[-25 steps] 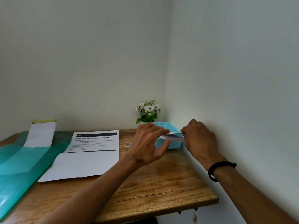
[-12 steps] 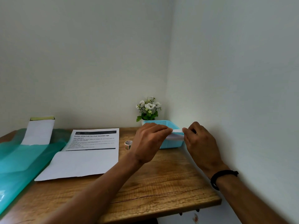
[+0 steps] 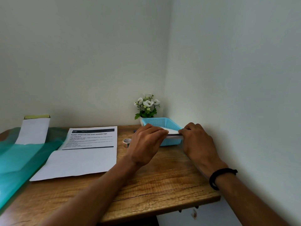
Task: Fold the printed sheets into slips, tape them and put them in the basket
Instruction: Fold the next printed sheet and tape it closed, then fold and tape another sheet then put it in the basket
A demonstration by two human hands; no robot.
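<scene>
Head view, the only one given: both hands meet over the near rim of the light blue perforated plastic basket (image 3: 162, 123) in the far corner of the wooden table (image 3: 162, 181). The left hand (image 3: 146, 144) pinches one end of a folded white paper slip (image 3: 171, 131) and the right hand (image 3: 195, 141), with a black band at its wrist, pinches the other end, so the slip spans the gap between the two sets of fingertips, right at the basket's front edge. Whether tape already holds it closed cannot be told from here.

Just left of the left hand, on the table, stands a small roll of patterned tape (image 3: 126, 143). Further left lies a flat printed white sheet (image 3: 88, 152) with a dark header bar, not yet folded; beyond it a translucent teal plastic folder (image 3: 19, 159) with a white paper strip (image 3: 33, 129) leaning at the wall. Behind the basket, past both hands, sits a small pot of white flowers (image 3: 147, 106).

The step in hand looks like delivery of a finished slip. Next, both hands would need to loosen their pinch so it drops inside, then the left hand reaches left for the printed sheet.
</scene>
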